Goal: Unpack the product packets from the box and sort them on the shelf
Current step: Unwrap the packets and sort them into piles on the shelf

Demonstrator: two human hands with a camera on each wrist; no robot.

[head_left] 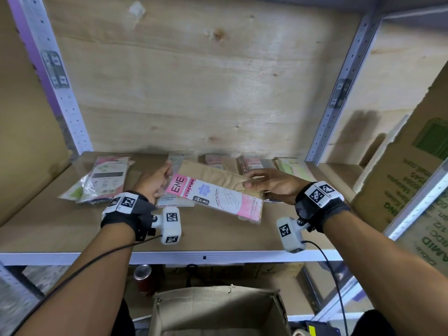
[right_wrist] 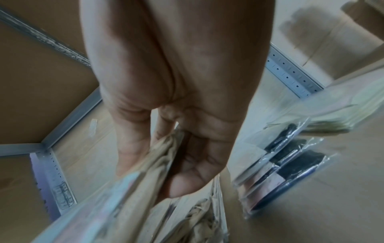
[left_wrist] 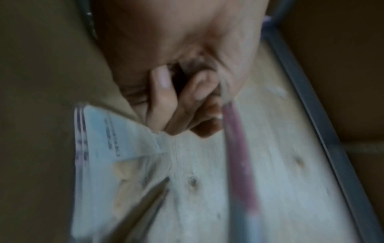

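**Stocking packets going onto the shelf**

The person holds a small bundle of stocking packets (head_left: 215,194) just over the wooden shelf (head_left: 72,229). The top packet is clear plastic with a pink and white card that says "ENE STOCKING", and tan stockings show inside.

The left hand (head_left: 155,181) holds the pink end of the bundle. In the left wrist view its fingers (left_wrist: 164,98) are curled in, and the thumb side seems to pinch the packet edge, but that picture is blurry. The right hand (head_left: 269,183) holds the tan end. Its thumb lies on top and its fingers (right_wrist: 133,148) are tucked under, so it pinches the packets between them.

More packets already lie on the shelf. A pile with pink and green cards (head_left: 101,180) sits to the left. A row of small stacks (head_left: 247,163) stands along the back wall. The open cardboard box (head_left: 218,311) is down below, in front of the person. I cannot see if anything is left inside it.

This looks like the sorting step: the bundle is out of the box and not yet put down. Next, the person likely needs to find the pile that matches, lay the packets flat on it, and let go with both hands. The plastic looks slippery, so the packets could slide apart.
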